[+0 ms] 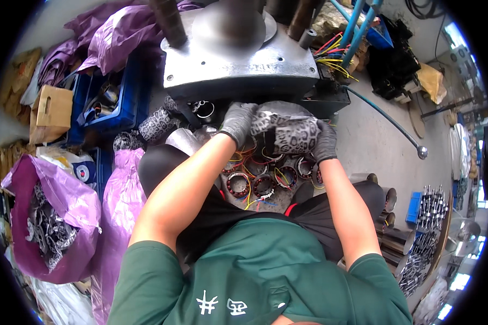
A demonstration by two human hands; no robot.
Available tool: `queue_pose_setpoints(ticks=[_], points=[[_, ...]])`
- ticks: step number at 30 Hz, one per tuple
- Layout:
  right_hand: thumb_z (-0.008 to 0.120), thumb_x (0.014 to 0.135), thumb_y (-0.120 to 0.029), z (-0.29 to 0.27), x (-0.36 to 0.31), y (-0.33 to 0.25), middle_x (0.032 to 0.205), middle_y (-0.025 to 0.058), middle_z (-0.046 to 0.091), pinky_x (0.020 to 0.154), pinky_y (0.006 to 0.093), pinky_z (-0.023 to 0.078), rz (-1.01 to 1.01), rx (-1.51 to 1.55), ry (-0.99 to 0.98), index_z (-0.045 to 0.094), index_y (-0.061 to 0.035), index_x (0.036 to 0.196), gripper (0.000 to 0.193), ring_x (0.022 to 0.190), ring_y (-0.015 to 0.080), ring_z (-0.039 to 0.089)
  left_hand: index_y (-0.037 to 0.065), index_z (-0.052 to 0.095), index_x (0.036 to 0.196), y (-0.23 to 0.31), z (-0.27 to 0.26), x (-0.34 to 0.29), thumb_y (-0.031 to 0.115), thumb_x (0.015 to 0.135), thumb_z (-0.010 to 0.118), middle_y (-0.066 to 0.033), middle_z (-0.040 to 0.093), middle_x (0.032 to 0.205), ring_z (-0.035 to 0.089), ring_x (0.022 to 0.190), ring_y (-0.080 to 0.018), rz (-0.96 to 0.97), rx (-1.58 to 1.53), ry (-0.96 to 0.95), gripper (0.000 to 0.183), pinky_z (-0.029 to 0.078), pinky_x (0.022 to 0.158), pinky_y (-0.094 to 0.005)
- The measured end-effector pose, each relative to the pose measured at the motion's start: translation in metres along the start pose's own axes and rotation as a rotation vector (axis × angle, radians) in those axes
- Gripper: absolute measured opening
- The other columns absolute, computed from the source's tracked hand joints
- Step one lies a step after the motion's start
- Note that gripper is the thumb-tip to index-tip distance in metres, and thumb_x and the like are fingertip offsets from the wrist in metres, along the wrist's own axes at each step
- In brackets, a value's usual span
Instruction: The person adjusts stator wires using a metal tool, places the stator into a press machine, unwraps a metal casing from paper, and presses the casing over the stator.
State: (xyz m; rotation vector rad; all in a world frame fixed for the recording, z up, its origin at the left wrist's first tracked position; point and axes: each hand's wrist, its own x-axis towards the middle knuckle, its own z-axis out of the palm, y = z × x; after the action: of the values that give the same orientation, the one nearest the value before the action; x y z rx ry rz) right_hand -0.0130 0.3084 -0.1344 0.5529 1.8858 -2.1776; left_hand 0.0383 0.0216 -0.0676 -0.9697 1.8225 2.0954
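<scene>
A grey and black leopard-print cloth piece (295, 135) spans the space between my hands, in front of the metal press. My left hand (238, 123), in a dark grey glove, is closed at the cloth's left edge. On the other side my right hand (325, 142), gloved alike, curls round the right end of it. Several ring-shaped motor stators (263, 186) with coloured wires lie on the floor below, between my legs. Left of my left hand stand a shiny metal cylinder (183, 142) and a leopard-print roll (156, 124).
The heavy metal press (238, 70) rises just beyond my hands. A blue lever with a ball end (422, 152) reaches out at right. Blue crates (126, 100), a cardboard box (51, 115) and an open purple bag (24, 244) crowd the left. Metal shafts (432, 206) stand far right.
</scene>
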Motion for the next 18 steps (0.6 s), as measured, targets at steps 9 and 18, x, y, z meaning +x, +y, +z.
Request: queue_pose_setpoints(ticks=[9, 18], points=[[0.054, 0.093, -0.033, 0.007, -0.026, -0.018, 0.128, 0.0168, 0.069, 0.100, 0.0484, 0.055, 0.013, 0.422, -0.193, 0.064, -0.0024, 0.129, 0.048, 0.113, 0.0327, 0.068, 0.007, 0.066, 0.125, 0.004, 0.015, -0.042, 0.042, 0.101, 0.057, -0.0170, 0.074, 0.117, 0.071, 0.107, -0.0329, -0.382, -0.769, -0.544, 0.043, 0.052, 0.103, -0.0548], [0.055, 0.092, -0.041, 0.038, -0.064, -0.036, 0.138, 0.0135, 0.065, 0.110, 0.0483, 0.048, 0.080, 0.513, -0.404, 0.059, -0.0078, 0.141, 0.060, 0.125, 0.0319, 0.062, 0.003, 0.054, 0.142, 0.005, 0.020, -0.047, 0.037, 0.097, 0.070, -0.0188, 0.061, 0.141, 0.059, 0.130, -0.0354, -0.225, -0.979, -0.992, 0.058, 0.043, 0.115, -0.0542]])
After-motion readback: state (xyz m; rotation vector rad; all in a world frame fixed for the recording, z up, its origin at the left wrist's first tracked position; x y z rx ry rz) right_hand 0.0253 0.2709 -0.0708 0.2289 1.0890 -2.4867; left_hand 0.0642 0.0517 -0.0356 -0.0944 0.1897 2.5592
